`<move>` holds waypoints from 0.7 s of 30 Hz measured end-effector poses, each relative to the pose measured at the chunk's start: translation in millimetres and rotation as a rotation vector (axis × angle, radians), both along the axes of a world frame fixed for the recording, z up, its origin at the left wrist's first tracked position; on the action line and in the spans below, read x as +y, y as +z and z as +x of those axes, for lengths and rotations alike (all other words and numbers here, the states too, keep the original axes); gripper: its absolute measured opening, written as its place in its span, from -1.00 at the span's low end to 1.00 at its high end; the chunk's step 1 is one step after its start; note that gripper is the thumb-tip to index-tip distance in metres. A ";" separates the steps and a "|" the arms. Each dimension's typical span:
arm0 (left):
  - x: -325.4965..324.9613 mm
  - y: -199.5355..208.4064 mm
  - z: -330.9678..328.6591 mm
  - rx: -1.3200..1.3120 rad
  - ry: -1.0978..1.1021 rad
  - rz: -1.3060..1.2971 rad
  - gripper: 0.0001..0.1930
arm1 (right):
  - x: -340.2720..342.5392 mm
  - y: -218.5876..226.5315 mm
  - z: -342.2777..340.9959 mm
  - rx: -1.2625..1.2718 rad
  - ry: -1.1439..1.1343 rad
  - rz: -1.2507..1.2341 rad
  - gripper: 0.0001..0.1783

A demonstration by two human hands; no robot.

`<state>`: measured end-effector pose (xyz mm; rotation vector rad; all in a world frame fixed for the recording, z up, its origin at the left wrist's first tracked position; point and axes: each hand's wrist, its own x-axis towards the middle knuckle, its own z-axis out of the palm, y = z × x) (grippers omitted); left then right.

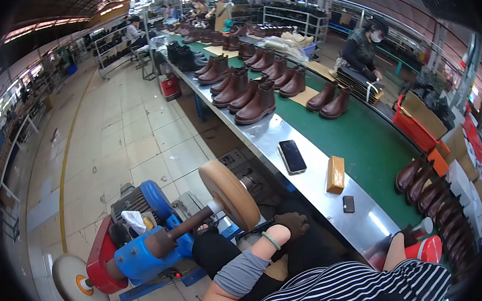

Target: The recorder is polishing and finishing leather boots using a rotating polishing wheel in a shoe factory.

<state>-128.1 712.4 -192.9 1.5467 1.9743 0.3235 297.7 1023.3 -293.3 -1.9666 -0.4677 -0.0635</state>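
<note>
My left hand, in a dark brown glove, rests over my dark-clothed legs beside the round tan buffing wheel. Its fingers look curled in, with nothing seen in them. My right hand, also dark-gloved, is at the near right end of the metal bench edge, close to a small metal can and a red object. Its fingers are mostly hidden. On the bench ahead lie a black phone, a yellowish-brown block and a small dark rectangular piece.
Brown ankle boots stand in rows along the green conveyor; more boots crowd the right. A blue and red polishing machine with a pale wheel stands at my left. A co-worker sits across the line.
</note>
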 end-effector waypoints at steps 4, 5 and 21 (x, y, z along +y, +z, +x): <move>-0.8 1.6 0.5 0.004 -0.021 -0.028 -0.58 | 5.4 16.7 1.8 0.110 0.165 -0.063 -0.12; -0.1 1.4 1.0 -0.013 -0.032 -0.038 -0.58 | 9.1 17.3 -2.7 0.121 0.173 -0.131 -0.16; 6.1 55.4 26.1 -0.027 -0.266 0.799 -0.46 | -163.1 43.5 -277.3 0.055 2.611 -0.007 -0.29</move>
